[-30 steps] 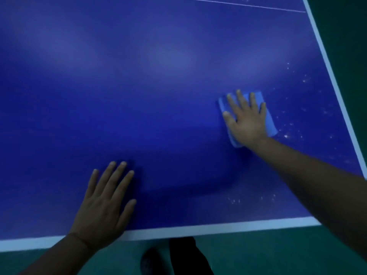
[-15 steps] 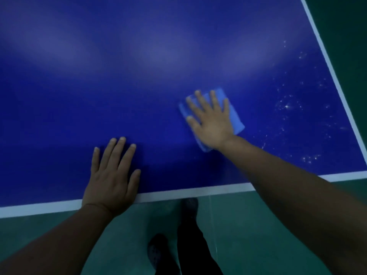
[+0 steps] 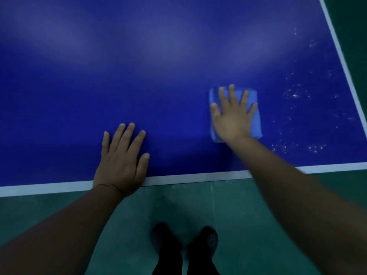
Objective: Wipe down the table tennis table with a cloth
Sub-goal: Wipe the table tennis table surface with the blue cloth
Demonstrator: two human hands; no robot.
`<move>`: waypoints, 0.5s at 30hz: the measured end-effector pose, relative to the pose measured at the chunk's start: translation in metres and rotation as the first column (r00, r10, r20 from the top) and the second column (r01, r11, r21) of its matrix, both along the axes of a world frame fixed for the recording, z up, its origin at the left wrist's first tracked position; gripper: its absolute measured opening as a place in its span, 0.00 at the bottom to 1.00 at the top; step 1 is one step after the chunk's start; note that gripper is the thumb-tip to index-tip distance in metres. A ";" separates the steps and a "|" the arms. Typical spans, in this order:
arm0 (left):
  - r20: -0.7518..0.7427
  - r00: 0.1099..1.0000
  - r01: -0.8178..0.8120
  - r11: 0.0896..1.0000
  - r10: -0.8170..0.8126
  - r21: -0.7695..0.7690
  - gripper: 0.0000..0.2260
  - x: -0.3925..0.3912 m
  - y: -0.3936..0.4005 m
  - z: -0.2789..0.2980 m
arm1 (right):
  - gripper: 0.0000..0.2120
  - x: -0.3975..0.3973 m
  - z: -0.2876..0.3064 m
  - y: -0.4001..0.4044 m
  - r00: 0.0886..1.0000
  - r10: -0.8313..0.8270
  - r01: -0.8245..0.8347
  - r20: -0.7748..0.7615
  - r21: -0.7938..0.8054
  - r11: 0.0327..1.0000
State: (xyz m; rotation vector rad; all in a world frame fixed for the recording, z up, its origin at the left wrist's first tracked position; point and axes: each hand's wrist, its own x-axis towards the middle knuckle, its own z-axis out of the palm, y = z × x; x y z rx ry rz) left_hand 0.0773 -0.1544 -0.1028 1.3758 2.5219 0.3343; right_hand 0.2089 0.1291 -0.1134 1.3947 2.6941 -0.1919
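Since the earlier frames, the cloth had travelled with the right hand down the bench, ending nearer the white near edge line, and more of the green floor had come into view.

One folded blue cloth lay flat on the blue bench, right of centre and a little in from the near edge. The right hand pressed on it with palm down, its fingers straight and spread wide, curled round nothing. The left hand lay flat on the bare bench just beside the near edge, its heel on the white line, its fingers straight and only slightly apart, holding nothing. The two hands were well apart.

Two white edge lines showed: the near one and the right one, meeting beyond the right of the frame. Many pale specks lay scattered between the cloth and the right edge. Left of and beyond the cloth the blue surface ran wide and bare. Two dark shoes stood on the floor below the near edge.
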 end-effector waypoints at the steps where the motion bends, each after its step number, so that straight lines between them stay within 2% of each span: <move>1: 0.001 1.000 -0.008 1.000 0.008 -0.001 0.30 0.001 -0.001 0.000 | 0.28 -0.008 -0.004 -0.026 0.997 0.066 -0.065 -0.031 0.025 0.998; 2: -0.003 1.000 -0.012 1.000 0.012 -0.002 0.30 0.001 -0.002 -0.001 | 0.28 -0.006 -0.006 -0.055 0.980 0.187 -0.185 -0.063 0.036 0.982; 4: -0.013 1.000 -0.013 1.000 0.013 0.000 0.30 0.002 0.000 -0.002 | 0.27 0.023 -0.005 -0.091 0.888 0.452 -0.451 -0.078 0.038 0.892; 5: -0.016 1.000 -0.013 1.000 0.013 0.002 0.30 0.002 0.000 -0.002 | 0.28 0.042 -0.005 -0.086 0.860 0.506 -0.505 -0.066 0.031 0.863; 6: -0.017 1.000 -0.013 1.000 0.013 0.004 0.30 0.002 0.001 -0.002 | 0.28 0.060 -0.003 -0.071 0.871 0.487 -0.487 -0.058 0.015 0.873; 7: -0.016 1.000 -0.014 1.000 0.014 0.008 0.30 0.003 0.001 -0.001 | 0.29 0.079 -0.002 -0.049 0.917 0.398 -0.397 -0.040 0.033 0.917; 9: -0.015 1.000 -0.016 1.000 0.016 0.011 0.30 0.003 0.001 -0.001 | 0.31 0.117 0.000 -0.001 0.997 0.080 -0.081 0.017 0.046 0.996; 10: -0.016 1.000 -0.017 1.000 0.017 0.009 0.30 0.003 0.001 -0.001 | 0.32 0.133 0.002 0.020 0.995 -0.097 0.096 0.031 0.020 0.995; 12: -0.022 1.000 -0.016 1.000 0.016 0.004 0.30 0.002 0.000 -0.002 | 0.30 0.145 0.007 0.040 0.930 -0.368 0.368 0.008 -0.007 0.930; 14: -0.026 1.000 -0.011 1.000 0.011 0.013 0.30 0.002 -0.001 -0.003 | 0.29 0.127 0.007 0.027 0.867 -0.497 0.497 -0.029 -0.013 0.867; 15: -0.026 1.000 -0.011 1.000 0.011 0.021 0.29 0.003 -0.002 -0.004 | 0.29 0.112 0.006 0.011 0.873 -0.487 0.487 -0.040 -0.016 0.873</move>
